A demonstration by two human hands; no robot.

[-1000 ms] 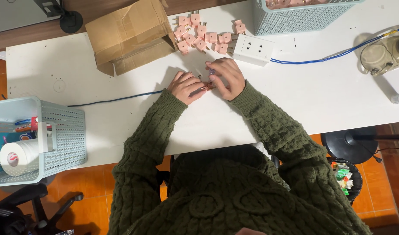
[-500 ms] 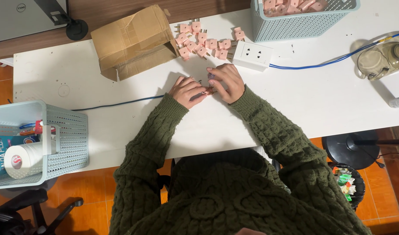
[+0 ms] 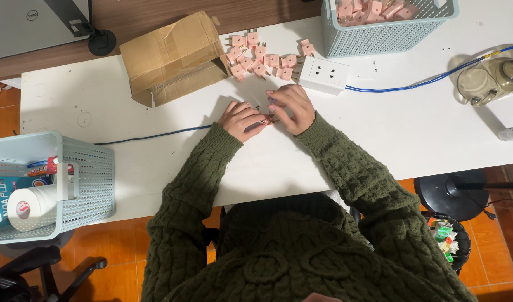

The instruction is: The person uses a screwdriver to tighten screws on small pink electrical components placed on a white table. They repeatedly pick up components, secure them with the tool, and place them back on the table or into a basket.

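Seen from above, a person in a dark green knitted sweater sits at a white table (image 3: 379,134), both hands meeting near its middle over a small pink plug adapter (image 3: 267,119). The left hand (image 3: 240,119) curls around one end of the adapter and the right hand (image 3: 292,107) pinches the other with bent fingers, so the piece is grasped between the two, just above the tabletop. A loose heap of pink plug adapters (image 3: 261,56) lies just beyond the hands, between a torn cardboard box (image 3: 172,56) lying open on its side and a white power strip (image 3: 323,75), whose blue cable (image 3: 429,81) runs off toward the right edge. A pale blue mesh basket (image 3: 388,34) holding more pink pieces stands at the far edge, close behind the strip. Open white surface stretches to the right of the hands as far as a glass jug (image 3: 491,81) near the right edge, and to the left up to a thin blue cord (image 3: 150,136) crossing the tabletop. A second pale blue basket (image 3: 83,184) with a paper roll (image 3: 32,208) overhangs the table's near left corner. The near edge, on either side of the sleeves, is bare tabletop, with orange floor tiles (image 3: 491,223) below.
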